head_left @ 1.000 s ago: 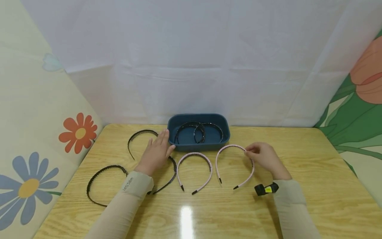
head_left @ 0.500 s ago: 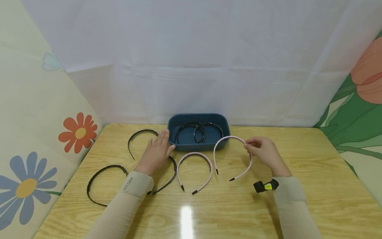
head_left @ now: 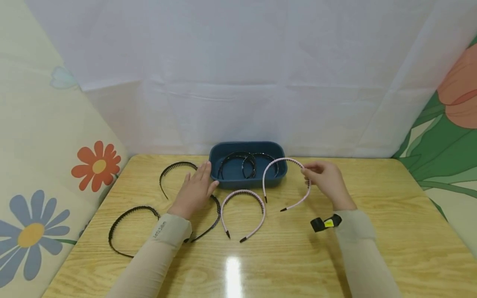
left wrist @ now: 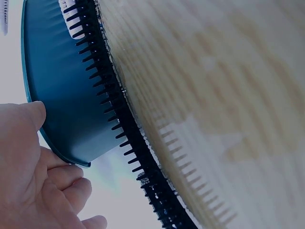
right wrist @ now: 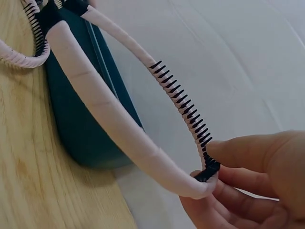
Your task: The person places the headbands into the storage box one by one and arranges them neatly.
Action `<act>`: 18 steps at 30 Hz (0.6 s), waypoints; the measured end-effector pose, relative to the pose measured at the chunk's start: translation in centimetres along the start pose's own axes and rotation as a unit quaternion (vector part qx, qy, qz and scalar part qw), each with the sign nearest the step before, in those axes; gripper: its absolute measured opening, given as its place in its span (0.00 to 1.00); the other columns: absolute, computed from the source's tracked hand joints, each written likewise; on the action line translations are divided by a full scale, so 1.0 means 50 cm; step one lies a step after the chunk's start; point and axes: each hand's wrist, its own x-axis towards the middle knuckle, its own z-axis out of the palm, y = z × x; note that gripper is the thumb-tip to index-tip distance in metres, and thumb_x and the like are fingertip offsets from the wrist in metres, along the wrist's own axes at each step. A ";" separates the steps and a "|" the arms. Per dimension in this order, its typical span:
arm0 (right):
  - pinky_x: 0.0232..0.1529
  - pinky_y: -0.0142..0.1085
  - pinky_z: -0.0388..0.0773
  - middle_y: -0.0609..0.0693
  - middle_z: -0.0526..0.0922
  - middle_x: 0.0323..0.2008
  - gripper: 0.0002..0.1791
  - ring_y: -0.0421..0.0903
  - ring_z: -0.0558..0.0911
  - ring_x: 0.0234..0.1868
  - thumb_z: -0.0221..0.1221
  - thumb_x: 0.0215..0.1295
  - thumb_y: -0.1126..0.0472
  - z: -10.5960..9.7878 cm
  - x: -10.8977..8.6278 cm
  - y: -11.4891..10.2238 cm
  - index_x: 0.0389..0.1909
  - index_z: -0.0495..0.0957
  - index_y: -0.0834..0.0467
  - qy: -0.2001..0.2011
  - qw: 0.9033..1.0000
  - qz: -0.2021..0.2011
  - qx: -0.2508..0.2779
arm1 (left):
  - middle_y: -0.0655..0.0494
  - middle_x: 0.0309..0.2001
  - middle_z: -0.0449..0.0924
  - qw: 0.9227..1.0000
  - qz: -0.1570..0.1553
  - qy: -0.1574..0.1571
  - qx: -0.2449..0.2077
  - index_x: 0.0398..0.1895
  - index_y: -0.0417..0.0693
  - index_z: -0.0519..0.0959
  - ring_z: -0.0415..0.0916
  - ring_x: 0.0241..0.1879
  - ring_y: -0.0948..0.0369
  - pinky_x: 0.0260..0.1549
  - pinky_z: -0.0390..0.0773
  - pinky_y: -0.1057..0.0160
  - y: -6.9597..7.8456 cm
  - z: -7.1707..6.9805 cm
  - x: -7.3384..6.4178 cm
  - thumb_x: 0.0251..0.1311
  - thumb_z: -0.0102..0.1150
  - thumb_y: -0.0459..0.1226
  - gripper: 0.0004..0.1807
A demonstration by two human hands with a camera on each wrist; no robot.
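Raised above the table at the bin's right end is a pink fabric-wrapped headband (right wrist: 109,114) with black teeth and black tips. My right hand (head_left: 328,182) pinches it by its right side between thumb and fingers. In the head view its left part overlaps the blue bin (head_left: 246,183). Against the bin's left end rests my left hand (head_left: 195,188), fingers extended; the left wrist view shows its thumb (left wrist: 37,114) at the rim. Inside the bin lie two black sparkly headbands (head_left: 256,169). A second pink headband (head_left: 244,192) lies on the table before the bin.
Black headbands lie on the left: one toothed (head_left: 177,164) behind the left hand, one (head_left: 126,212) left of the forearm, and one (head_left: 219,212) partly under the left hand. A white sheet (head_left: 238,91) hangs behind the wooden table (head_left: 391,198).
My right hand has lifted the pink headband and carried it up and leftward, toward the bin's right end. The left hand has stayed in place against the bin.
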 end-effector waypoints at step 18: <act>0.31 0.28 0.84 0.63 0.85 0.36 0.15 0.38 0.84 0.25 0.62 0.70 0.67 0.043 0.059 -0.039 0.50 0.81 0.75 0.027 0.997 0.016 0.071 | 0.36 0.80 0.44 1.000 -0.001 -0.002 0.000 0.80 0.32 0.43 0.45 0.78 0.42 0.73 0.45 0.34 0.001 -0.003 0.001 0.81 0.42 0.49 0.40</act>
